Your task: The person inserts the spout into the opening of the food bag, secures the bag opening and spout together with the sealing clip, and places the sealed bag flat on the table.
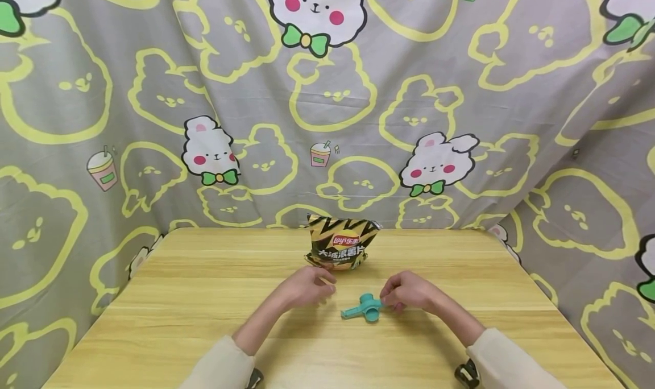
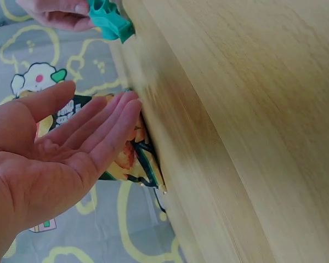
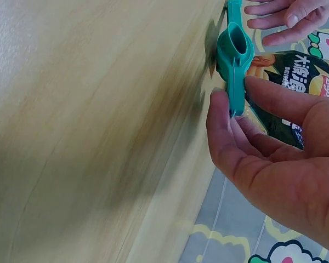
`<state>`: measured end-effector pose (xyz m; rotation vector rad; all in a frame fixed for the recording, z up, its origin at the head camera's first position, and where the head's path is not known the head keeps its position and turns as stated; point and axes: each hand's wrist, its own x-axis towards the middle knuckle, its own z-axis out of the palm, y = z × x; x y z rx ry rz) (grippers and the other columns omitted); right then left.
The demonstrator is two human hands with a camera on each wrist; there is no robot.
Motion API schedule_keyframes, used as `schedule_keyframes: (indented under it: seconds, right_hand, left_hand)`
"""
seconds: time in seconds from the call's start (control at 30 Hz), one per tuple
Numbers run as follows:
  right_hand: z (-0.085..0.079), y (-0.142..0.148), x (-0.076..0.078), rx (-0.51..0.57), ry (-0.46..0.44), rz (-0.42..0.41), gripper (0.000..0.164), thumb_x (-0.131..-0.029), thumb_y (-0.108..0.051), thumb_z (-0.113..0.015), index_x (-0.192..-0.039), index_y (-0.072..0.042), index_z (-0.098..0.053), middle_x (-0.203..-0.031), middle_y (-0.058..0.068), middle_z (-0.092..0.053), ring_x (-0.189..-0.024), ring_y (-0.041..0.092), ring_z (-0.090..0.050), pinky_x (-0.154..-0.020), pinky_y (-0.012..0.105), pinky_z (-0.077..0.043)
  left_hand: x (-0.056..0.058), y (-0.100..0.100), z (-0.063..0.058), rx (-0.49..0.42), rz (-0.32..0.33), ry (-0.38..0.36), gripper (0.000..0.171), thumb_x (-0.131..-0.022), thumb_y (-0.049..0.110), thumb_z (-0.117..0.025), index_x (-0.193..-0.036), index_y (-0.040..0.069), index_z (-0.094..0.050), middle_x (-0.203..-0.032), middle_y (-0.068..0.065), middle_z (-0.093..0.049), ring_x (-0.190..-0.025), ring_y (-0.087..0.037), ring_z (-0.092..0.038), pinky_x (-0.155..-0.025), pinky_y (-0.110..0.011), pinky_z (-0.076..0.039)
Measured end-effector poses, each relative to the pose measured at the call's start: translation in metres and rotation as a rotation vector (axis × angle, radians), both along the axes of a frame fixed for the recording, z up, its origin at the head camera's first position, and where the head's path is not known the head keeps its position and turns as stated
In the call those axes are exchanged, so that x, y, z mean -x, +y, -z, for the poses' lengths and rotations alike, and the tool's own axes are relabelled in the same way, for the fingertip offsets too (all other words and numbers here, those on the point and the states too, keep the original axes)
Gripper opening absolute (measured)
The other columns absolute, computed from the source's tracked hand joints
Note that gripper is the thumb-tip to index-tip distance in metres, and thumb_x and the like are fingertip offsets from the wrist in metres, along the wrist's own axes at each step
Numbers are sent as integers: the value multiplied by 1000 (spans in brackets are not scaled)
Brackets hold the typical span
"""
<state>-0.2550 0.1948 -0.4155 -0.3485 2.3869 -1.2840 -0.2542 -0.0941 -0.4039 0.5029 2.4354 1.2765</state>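
A teal bag-sealing clip with a round, hollow spout is at the middle of the table. My right hand pinches its right end between thumb and fingers, as the right wrist view shows on the clip's narrow end. To the left of the clip, my left hand hovers with fingers extended, apart from the clip. Its palm holds nothing in the left wrist view. Just beyond the hands stands a black and yellow Lay's chip bag, partly hidden behind the left fingers in the left wrist view.
The light wooden table reaches back to a grey curtain with bunny prints, which also hangs along both sides. Dark bands sit at the cuffs of the pale sleeves.
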Motion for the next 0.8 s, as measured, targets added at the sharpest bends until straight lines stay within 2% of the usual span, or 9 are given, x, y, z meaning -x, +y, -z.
schedule_keyframes:
  seconds: [0.23, 0.43, 0.6, 0.8]
  right_hand:
    - [-5, -5, 2, 50, 14, 20, 15, -85, -3, -68, -98, 5, -70, -84, 9, -70, -77, 20, -68, -75, 38, -59]
    - [-9, -9, 2, 121, 49, 75, 19, -86, -2, -67, -102, 7, -68, -86, 17, -71, -78, 23, -67, -78, 39, -56]
    - [-12, -13, 3, 176, 52, 129, 22, -88, -3, -67, -106, 10, -67, -91, 21, -71, -82, 27, -70, -83, 44, -59]
    - [-11, -16, 4, 200, 60, 177, 20, -88, -4, -68, -105, 7, -68, -95, 19, -72, -87, 32, -71, -85, 42, -59]
  left_hand:
    - [1, 2, 1, 1, -1, -6, 36, -98, 19, -65, -126, -3, -65, -105, -18, -74, -87, -32, -72, -77, -44, -60]
    - [1, 3, 2, -17, -5, -27, 35, -97, 19, -66, -125, -2, -66, -100, -16, -73, -87, -31, -71, -78, -45, -60]
    - [1, 5, 5, -53, -8, -84, 37, -98, 20, -66, -128, -2, -64, -100, -17, -72, -90, -30, -69, -81, -44, -60]
    - [3, 6, 9, -125, -17, -149, 43, -99, 21, -64, -132, -6, -60, -109, -21, -71, -96, -34, -71, -83, -44, -61]
